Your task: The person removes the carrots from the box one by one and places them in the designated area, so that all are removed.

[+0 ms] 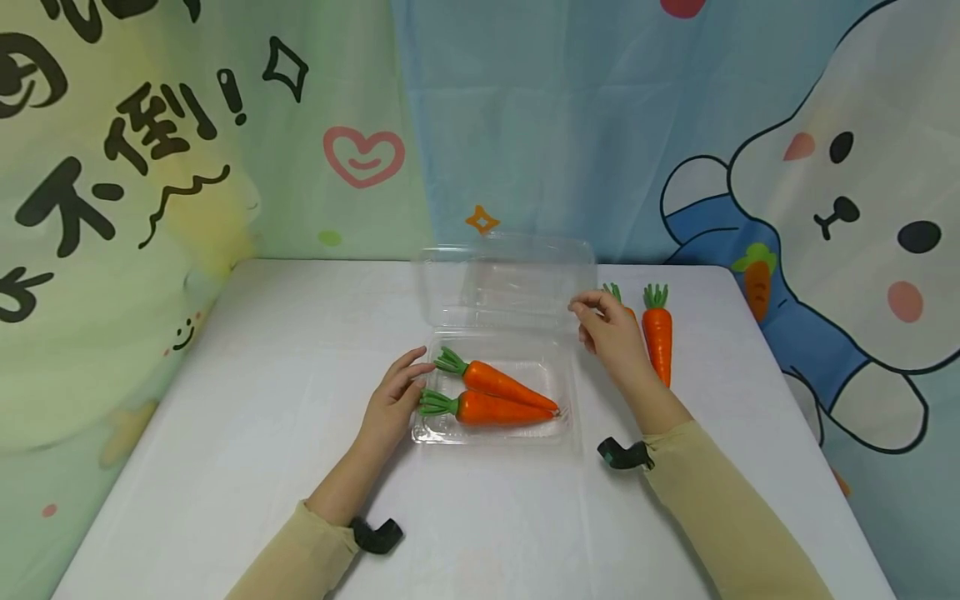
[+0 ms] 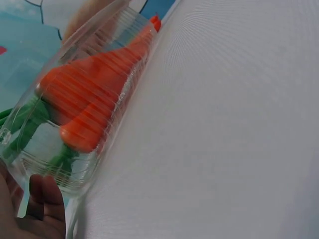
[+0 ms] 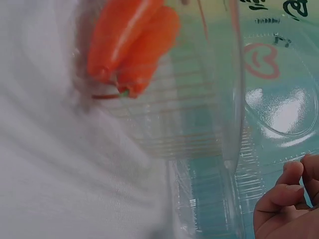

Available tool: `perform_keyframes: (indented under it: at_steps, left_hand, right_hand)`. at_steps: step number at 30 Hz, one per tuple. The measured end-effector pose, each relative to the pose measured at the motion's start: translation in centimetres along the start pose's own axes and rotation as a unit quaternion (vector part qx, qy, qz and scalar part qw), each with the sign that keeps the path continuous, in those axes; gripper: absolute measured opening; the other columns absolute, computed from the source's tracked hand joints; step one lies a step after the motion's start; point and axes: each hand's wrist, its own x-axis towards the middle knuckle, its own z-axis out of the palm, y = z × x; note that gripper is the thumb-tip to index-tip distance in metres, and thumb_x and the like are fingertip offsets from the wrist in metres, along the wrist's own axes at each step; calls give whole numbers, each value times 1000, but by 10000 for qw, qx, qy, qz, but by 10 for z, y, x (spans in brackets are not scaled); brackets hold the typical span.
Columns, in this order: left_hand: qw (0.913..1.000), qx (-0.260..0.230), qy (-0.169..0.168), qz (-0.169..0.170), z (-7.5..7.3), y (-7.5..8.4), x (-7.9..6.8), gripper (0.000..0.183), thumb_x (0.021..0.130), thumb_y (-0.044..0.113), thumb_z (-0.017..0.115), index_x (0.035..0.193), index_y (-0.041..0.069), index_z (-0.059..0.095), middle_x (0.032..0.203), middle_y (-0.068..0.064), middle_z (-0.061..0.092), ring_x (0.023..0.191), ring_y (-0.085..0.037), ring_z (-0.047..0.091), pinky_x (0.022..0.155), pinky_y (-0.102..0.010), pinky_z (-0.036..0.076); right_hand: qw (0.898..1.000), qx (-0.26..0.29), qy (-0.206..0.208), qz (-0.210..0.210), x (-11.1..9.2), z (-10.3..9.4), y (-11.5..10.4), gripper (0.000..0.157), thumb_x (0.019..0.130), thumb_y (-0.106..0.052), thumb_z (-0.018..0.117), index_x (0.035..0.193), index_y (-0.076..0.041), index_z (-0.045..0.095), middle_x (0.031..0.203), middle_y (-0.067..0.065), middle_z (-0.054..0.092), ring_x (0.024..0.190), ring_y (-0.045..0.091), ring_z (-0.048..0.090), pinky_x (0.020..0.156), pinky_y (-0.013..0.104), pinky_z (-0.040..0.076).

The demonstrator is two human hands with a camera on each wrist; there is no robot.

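On my feed the left hand [image 1: 396,398] has its fingers loosely spread against the left end of the box [image 1: 450,433]; the right hand [image 1: 617,333] bends its fingertips beside the near right corner of the lid [image 1: 517,287], and I can't tell whether it's pinching plastic or just hovering there. The box sits on the table [image 1: 480,517] between the hands, lid tipped back on the far side, and it looks like thin clear plastic: light, springy, slick, likely to skid or crease under a hard squeeze. I'd take the lid by its side rims, near the corners. Inside, two carrots [image 1: 498,409] lie side by side, green tops left, tips meeting at the right; smooth, probably light and firm, so I'd hold the thick orange shoulder, not the leafy top. Out right lies a third carrot [image 1: 658,333], and a fourth carrot [image 1: 630,313] is mostly hidden behind the right hand.
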Motion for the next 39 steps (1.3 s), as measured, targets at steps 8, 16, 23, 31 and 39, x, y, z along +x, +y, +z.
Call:
perform_keyframes:
  at_steps: [8,16,23,31,39]
  left_hand:
    - [9999,-22,-42,100,-1,-2,0,31,101,3,49,130,-1,61,157,-6,39,144,-31,37,93,-8,39]
    - [9999,86,-86,27,-1,-3,0,33,101,4,48,131,2,61,157,-1,40,144,-27,37,91,-9,41]
    - [9999,40,-87,66,-1,-5,1,32,102,5,48,131,3,61,157,0,39,146,-23,35,96,-9,39]
    - [9998,99,-93,135,0,-4,2,33,101,3,48,131,2,61,156,-4,40,147,-23,32,105,-7,31]
    - [9998,117,-96,143,-1,-4,2,32,102,5,48,131,2,61,156,-3,40,148,-22,32,106,-7,30]
  right_hand:
    - [9996,-22,-32,265,18,2,6,37,100,-40,55,123,-12,59,116,16,59,66,13,49,56,24,45]
    - [9995,11,7,329,25,2,10,32,102,-35,54,124,-12,59,118,20,57,66,11,50,56,22,44]
    - [9996,-69,-120,261,28,-1,10,37,101,-38,55,125,-11,56,110,15,57,66,13,50,55,24,44]
    - [9992,-291,290,14,21,-11,-7,34,98,-43,58,120,-17,57,83,0,52,59,14,46,52,28,42]
    - [9926,-929,-666,-413,10,-4,-34,38,98,-43,59,118,-11,60,72,6,50,56,18,45,52,29,40]
